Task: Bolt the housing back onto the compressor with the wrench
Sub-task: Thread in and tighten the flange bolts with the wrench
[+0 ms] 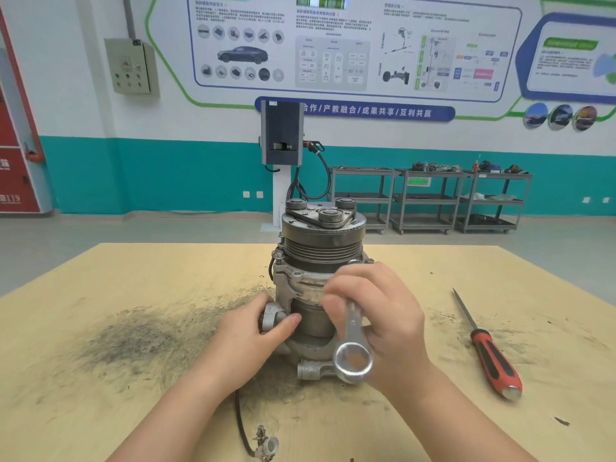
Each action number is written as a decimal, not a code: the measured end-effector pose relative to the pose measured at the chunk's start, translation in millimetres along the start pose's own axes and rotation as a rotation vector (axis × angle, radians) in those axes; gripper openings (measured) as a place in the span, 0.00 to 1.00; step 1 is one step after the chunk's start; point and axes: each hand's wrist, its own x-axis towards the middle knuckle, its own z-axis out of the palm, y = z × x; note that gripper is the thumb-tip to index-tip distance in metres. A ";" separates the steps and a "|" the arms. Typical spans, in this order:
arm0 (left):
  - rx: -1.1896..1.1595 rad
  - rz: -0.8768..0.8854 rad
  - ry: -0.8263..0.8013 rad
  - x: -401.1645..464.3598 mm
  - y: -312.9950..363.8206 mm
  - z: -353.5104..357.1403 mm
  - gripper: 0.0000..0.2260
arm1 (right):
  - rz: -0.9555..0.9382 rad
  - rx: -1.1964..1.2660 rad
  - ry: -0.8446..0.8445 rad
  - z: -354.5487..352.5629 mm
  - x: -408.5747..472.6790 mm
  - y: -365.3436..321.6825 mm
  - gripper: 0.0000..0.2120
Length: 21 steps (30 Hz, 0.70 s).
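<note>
Head view: compressor (320, 261) stands upright at the middle of the wooden table (100, 328), pulley end up, its grey housing (293, 281) round the lower body. Left hand (253, 331) grips a mounting lug at the housing's near-left side, thumb pressed against the body. Right hand (380, 315) holds the wrench (353, 345) by its shank — ring end hangs toward the camera; the far end is hidden, perhaps on a bolt. Red-handled screwdriver (490, 351) lies well apart to the right.

Head view – forward, downward, close over table (100, 328).
</note>
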 end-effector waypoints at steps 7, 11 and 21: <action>0.007 -0.034 -0.008 0.2 2.5 -3.1 0.18 | 0.646 0.746 0.415 -27.0 24.0 8.4 0.17; -0.005 -0.037 0.006 0.2 4.1 -3.5 0.23 | 0.986 0.999 0.456 -29.0 26.5 22.2 0.20; 0.000 -0.031 0.005 0.2 1.0 -1.9 0.17 | 0.726 0.747 0.494 -12.9 9.3 15.0 0.15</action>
